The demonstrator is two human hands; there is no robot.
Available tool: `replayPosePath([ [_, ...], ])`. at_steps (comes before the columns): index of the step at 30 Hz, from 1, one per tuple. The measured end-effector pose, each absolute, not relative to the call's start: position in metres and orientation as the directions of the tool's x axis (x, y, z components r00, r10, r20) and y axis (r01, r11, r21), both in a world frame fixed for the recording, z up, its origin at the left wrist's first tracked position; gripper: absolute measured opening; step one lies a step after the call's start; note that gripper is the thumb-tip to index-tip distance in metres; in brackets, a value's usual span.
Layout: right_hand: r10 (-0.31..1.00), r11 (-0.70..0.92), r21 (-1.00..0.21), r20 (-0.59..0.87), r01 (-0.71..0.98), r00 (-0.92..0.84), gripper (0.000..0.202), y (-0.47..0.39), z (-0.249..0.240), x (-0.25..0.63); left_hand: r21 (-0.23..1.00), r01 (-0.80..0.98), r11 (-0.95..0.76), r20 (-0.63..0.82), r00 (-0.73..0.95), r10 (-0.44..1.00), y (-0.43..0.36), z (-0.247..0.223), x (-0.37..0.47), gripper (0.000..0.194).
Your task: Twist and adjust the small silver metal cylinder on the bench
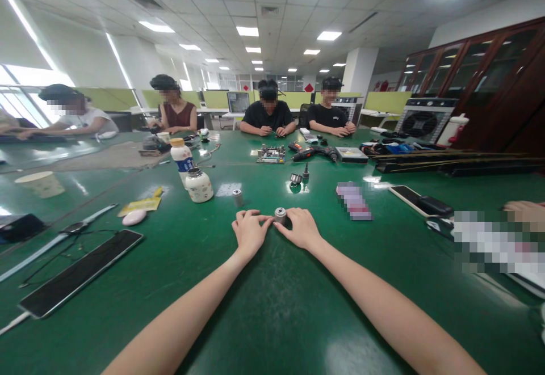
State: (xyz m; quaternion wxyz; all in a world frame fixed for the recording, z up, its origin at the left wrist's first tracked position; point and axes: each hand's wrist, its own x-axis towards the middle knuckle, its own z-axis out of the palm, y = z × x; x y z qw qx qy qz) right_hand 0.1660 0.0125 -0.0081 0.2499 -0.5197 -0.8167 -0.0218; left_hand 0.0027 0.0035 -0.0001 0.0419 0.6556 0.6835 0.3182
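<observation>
A small metal cylinder (280, 214) with a dark slot in its top stands upright on the green table, between my hands. My right hand (303, 228) is closed on it, with the thumb across its near side and the fingers along its right. From the left, my left hand (251, 232) reaches in with thumb and index finger drawn together at the cylinder's side; its other fingers are bent over the table. A second, similar metal cylinder (237, 197) stands apart, beyond my left hand. Farther off are a round metal part (295, 180) and a dark stepped fitting (305, 171).
A white jar (199, 185) and a bottle (181, 156) stand left of centre. Phones (85, 270) lie at the left and right (411, 200). Power drills (317, 152) and a circuit board (271, 154) lie ahead. Several people sit across; another person's hand (525, 215) is at right.
</observation>
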Motion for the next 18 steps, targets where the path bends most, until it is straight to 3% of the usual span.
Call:
replayPosePath([
  [6, 0.842, 0.455, -0.229, 0.424, 0.861, -0.333, 0.038, 0.013, -0.007, 0.166, 0.439, 0.89, -0.119, 0.439, -0.097, 0.893, 0.006, -0.01, 0.002, 0.016],
  [13, 0.829, 0.486, -0.247, 0.434, 0.839, -0.352, 0.038, 0.014, -0.008, 0.168, 0.497, 0.782, -0.376, 0.682, -0.083, 0.727, 0.011, -0.009, 0.001, 0.014],
  [18, 0.771, 0.597, -0.233, 0.432, 0.768, -0.468, 0.032, 0.016, -0.009, 0.169, 0.412, 0.728, -0.548, 0.761, 0.056, 0.647, 0.003, 0.001, 0.007, 0.014],
])
